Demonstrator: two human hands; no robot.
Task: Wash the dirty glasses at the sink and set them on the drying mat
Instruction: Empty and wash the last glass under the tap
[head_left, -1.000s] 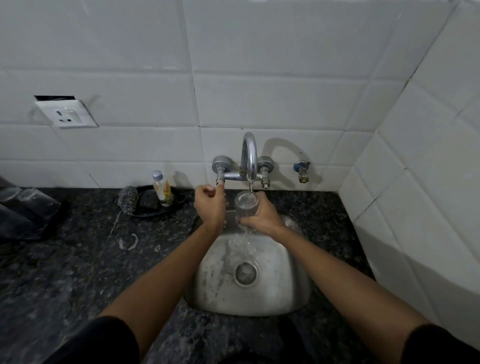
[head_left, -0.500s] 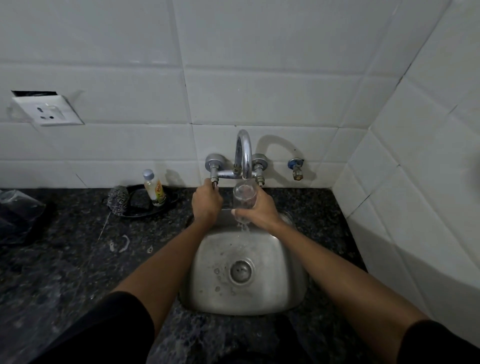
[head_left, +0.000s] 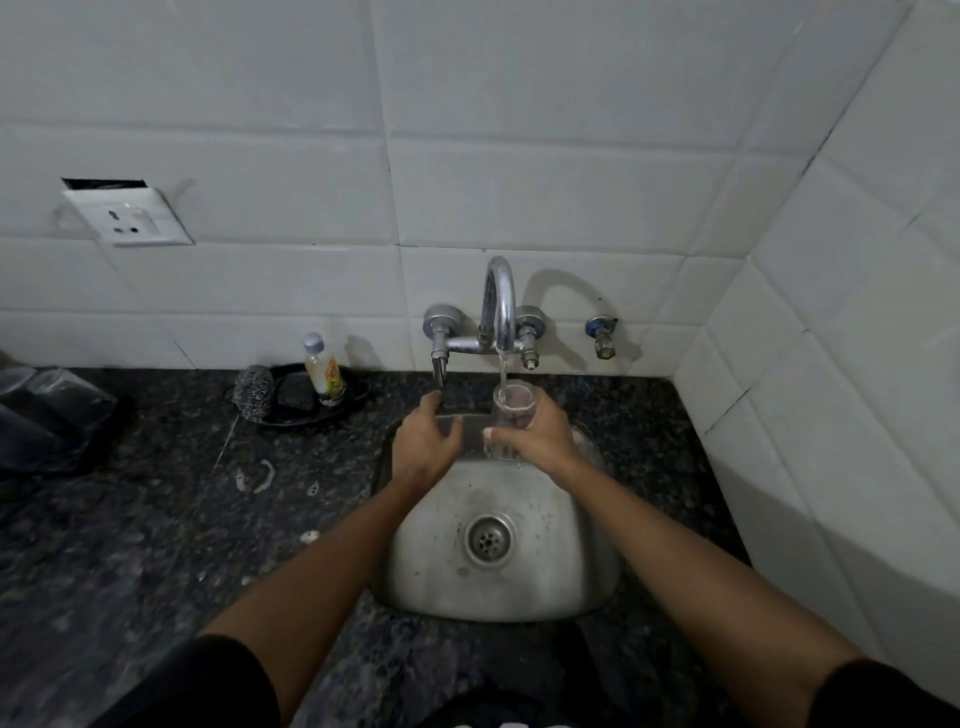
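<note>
My right hand (head_left: 540, 434) grips a clear glass (head_left: 511, 415), fingers wrapped round its wall, held upright over the far edge of the steel sink (head_left: 582, 571). Thin water stream (head_left: 502, 371) from the curved tap spout (head_left: 500, 301) falls straight into the glass mouth. My left hand (head_left: 423, 447) is just left of the glass, not touching it, fingers loosely bent and holding nothing, fingertips (head_left: 432, 400) right under the left tap handle (head_left: 439, 366); can't tell if they touch it. Hands are side by side, slightly apart. Drain (head_left: 488, 538) sits mid-basin, a few drops around it. Dark speckled bench (head_left: 156, 519) surrounds the sink. Far left of the tap, a black dish (head_left: 296, 410) against the wall carries a small bottle with grey cap (head_left: 323, 370), upright, and a steel scrubber (head_left: 253, 391) on its left rim. Clear plastic bag (head_left: 47, 410) at far left edge of the bench. White socket plate (head_left: 130, 218) on the tiled wall, upper left. Small valve (head_left: 602, 335) on the wall right of the tap. Soap smears (head_left: 266, 475) on the bench left of the sink.
</note>
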